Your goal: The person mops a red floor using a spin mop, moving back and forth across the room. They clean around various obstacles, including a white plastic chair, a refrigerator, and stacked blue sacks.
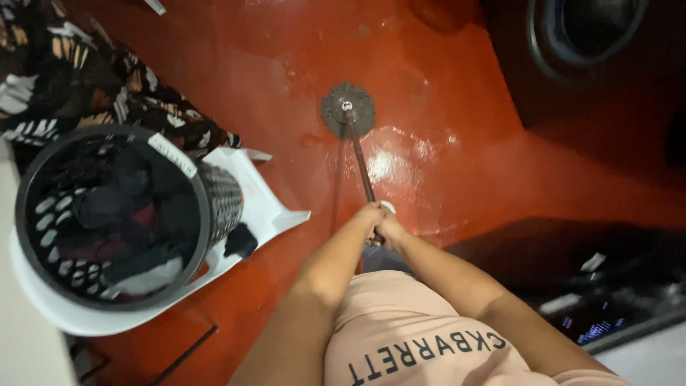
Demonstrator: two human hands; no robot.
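A mop with a round grey head (348,109) rests flat on the wet red floor (457,121). Its thin dark handle (361,166) runs back toward me. My left hand (369,216) and my right hand (391,227) are both closed around the top end of the handle, side by side, above my pink shirt. A shiny wet patch lies on the floor just right of the handle.
A black perforated laundry basket (214,207) full of dark clothes sits on a white plastic chair (268,207) at the left. Patterned fabric (86,78) hangs behind it. A dark washing machine front (586,36) stands top right, another dark appliance (607,286) at the right.
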